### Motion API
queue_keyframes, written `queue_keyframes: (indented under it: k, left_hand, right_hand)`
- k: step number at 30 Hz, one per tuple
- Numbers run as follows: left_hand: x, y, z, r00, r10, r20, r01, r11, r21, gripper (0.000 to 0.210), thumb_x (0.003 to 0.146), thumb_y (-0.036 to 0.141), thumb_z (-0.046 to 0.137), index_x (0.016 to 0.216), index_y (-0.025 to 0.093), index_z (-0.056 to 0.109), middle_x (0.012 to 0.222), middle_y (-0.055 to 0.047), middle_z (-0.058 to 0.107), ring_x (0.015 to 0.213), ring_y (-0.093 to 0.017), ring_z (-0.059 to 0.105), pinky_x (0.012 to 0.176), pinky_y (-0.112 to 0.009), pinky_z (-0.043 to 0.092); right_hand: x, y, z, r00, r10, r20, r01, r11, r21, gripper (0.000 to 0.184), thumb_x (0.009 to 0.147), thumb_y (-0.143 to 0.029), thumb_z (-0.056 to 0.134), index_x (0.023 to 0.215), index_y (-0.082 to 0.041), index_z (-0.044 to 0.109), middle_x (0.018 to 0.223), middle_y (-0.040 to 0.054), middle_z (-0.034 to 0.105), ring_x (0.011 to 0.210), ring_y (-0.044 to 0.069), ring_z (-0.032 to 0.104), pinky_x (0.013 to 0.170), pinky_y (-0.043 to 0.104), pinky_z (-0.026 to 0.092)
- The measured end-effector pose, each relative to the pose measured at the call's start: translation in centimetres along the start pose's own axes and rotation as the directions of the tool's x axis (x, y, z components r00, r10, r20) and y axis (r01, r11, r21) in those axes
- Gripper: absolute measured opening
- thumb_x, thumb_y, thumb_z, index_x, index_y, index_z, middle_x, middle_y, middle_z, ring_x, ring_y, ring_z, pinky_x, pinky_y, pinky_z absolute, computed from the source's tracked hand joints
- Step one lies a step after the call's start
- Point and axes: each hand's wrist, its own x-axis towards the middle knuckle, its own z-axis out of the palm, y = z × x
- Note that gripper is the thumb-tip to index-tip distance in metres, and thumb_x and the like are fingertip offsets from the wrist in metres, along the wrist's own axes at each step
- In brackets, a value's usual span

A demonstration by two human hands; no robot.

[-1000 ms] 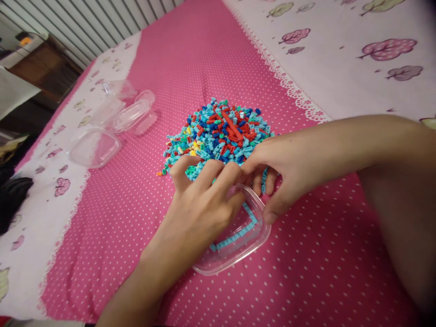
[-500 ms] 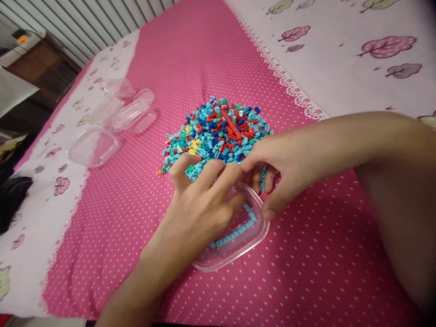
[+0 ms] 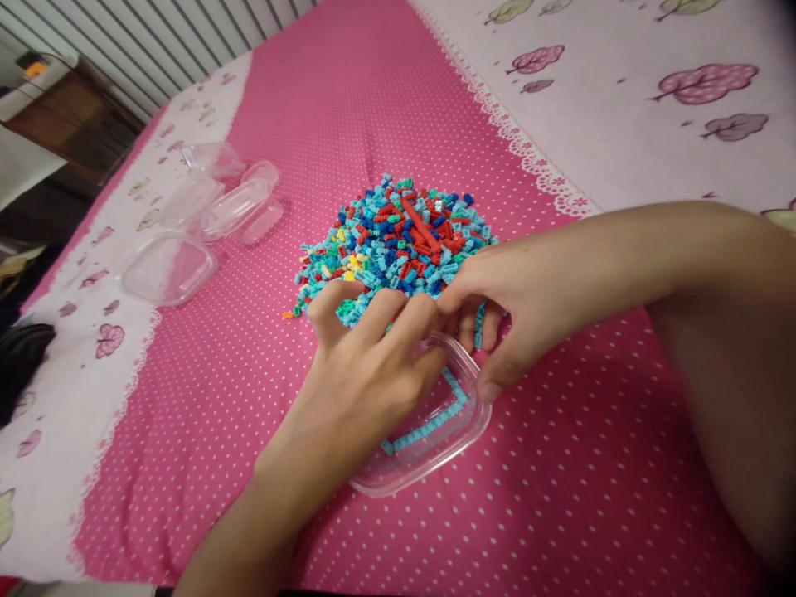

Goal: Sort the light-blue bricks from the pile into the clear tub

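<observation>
A clear plastic container (image 3: pixel 429 477) lies on the pink cloth, with joined light-blue toy bricks (image 3: pixel 429 427) forming an angled line inside it. My left hand (image 3: pixel 373 365) reaches over the container with its fingers curled at the far rim; their tips are hidden. My right hand (image 3: pixel 497 315) is at the container's right side, its fingers bent in close to the left ones. A short chain of light-blue bricks (image 3: pixel 478 325) shows between the right fingers. Just beyond both hands is a heap of small mixed bricks (image 3: pixel 398 240), mostly blue, with red and yellow among them.
Several clear plastic containers and lids (image 3: pixel 167 269) lie to the left. The dotted pink bedspread (image 3: pixel 323 99) has pale printed borders. A slatted headboard (image 3: pixel 167 50) stands at the back left, with a brown cabinet (image 3: pixel 78 116) beside it. One orange brick (image 3: pixel 288 315) lies left of the heap.
Both hands keep almost the same pose. The view has shifted slightly, so the things at the left appear a little farther left.
</observation>
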Motion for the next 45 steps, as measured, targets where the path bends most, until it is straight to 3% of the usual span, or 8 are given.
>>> queue_keyframes:
  k: [7, 16, 23, 30, 33, 38, 45]
  left_hand:
    - [-0.25, -0.01, -0.14, 1.0, -0.008, 0.02, 0.008, 1.0, 0.025, 0.011, 0.095, 0.021, 0.071, 0.086, 0.026, 0.067, 0.103, -0.002, 0.068, 0.098, -0.026, 0.055, 0.105, -0.052, 0.026]
    - [-0.06, 0.1, -0.27, 1.0, 0.004, 0.003, -0.004, 0.999, 0.045, 0.025, 0.102, 0.013, 0.057, 0.082, 0.025, 0.067, 0.098, -0.002, 0.068, 0.097, -0.026, 0.057, 0.101, -0.051, 0.028]
    - [0.02, 0.26, -0.24, 1.0, 0.012, 0.0, -0.012, 0.999, 0.043, 0.021, 0.099, 0.014, 0.061, 0.083, 0.024, 0.069, 0.096, -0.001, 0.068, 0.1, -0.024, 0.059, 0.103, -0.05, 0.028]
    - [0.0, 0.41, -0.27, 1.0, 0.016, -0.012, -0.015, 0.998, 0.056, 0.025, 0.097, 0.01, 0.059, 0.08, 0.025, 0.07, 0.098, -0.002, 0.071, 0.098, -0.025, 0.057, 0.101, -0.052, 0.029]
    - [-0.11, 0.39, -0.3, 1.0, 0.019, -0.002, -0.018, 0.998, 0.059, 0.027, 0.096, 0.009, 0.059, 0.079, 0.026, 0.07, 0.101, -0.001, 0.072, 0.099, -0.025, 0.057, 0.101, -0.053, 0.029]
    - [-0.14, 0.24, -0.4, 1.0, 0.007, -0.01, -0.007, 0.999, 0.05, 0.026, 0.101, 0.011, 0.055, 0.085, 0.024, 0.07, 0.102, -0.003, 0.071, 0.1, -0.025, 0.059, 0.095, -0.049, 0.039]
    - [-0.16, -0.05, -0.69, 1.0, 0.006, -0.012, -0.006, 0.999, 0.044, 0.028, 0.106, 0.015, 0.05, 0.088, 0.024, 0.07, 0.104, -0.003, 0.072, 0.1, -0.026, 0.059, 0.097, -0.051, 0.037]
  right_hand:
    - [0.18, 0.28, 0.04, 0.999, -0.039, 0.001, 0.039, 0.999, -0.001, 0.034, 0.079, -0.053, 0.076, 0.096, -0.023, 0.074, 0.082, -0.004, 0.077, 0.072, 0.019, 0.07, 0.059, 0.029, 0.045]
    - [0.04, 0.16, -0.02, 0.998, -0.058, 0.0, 0.058, 0.998, -0.008, 0.037, 0.08, -0.057, 0.077, 0.096, -0.023, 0.074, 0.084, -0.0033, 0.077, 0.073, 0.019, 0.07, 0.059, 0.029, 0.045]
    - [0.02, 0.0, -0.04, 0.997, -0.073, 0.004, 0.073, 0.997, 0.006, 0.04, 0.08, -0.053, 0.077, 0.109, -0.025, 0.075, 0.084, -0.0054, 0.077, 0.074, 0.018, 0.071, 0.063, 0.029, 0.047]
    - [-0.04, -0.01, 0.02, 0.998, -0.066, -0.013, 0.065, 0.997, -0.03, 0.03, 0.079, -0.048, 0.074, 0.098, -0.025, 0.076, 0.075, -0.0061, 0.075, 0.066, 0.016, 0.067, 0.057, 0.026, 0.045]
    - [-0.26, -0.31, 0.01, 0.996, -0.082, -0.029, 0.081, 0.996, -0.035, 0.036, 0.08, -0.051, 0.068, 0.103, -0.025, 0.077, 0.076, -0.0074, 0.073, 0.066, 0.013, 0.065, 0.056, 0.024, 0.043]
    - [-0.18, -0.38, -0.07, 0.998, -0.07, -0.012, 0.069, 0.997, -0.024, 0.032, 0.08, -0.044, 0.073, 0.105, -0.025, 0.077, 0.079, -0.005, 0.075, 0.067, 0.016, 0.067, 0.061, 0.027, 0.046]
    - [0.13, 0.06, 0.06, 0.999, -0.04, -0.003, 0.04, 0.999, -0.005, 0.041, 0.078, -0.059, 0.077, 0.101, -0.024, 0.076, 0.09, -0.0024, 0.078, 0.075, 0.02, 0.069, 0.063, 0.03, 0.046]
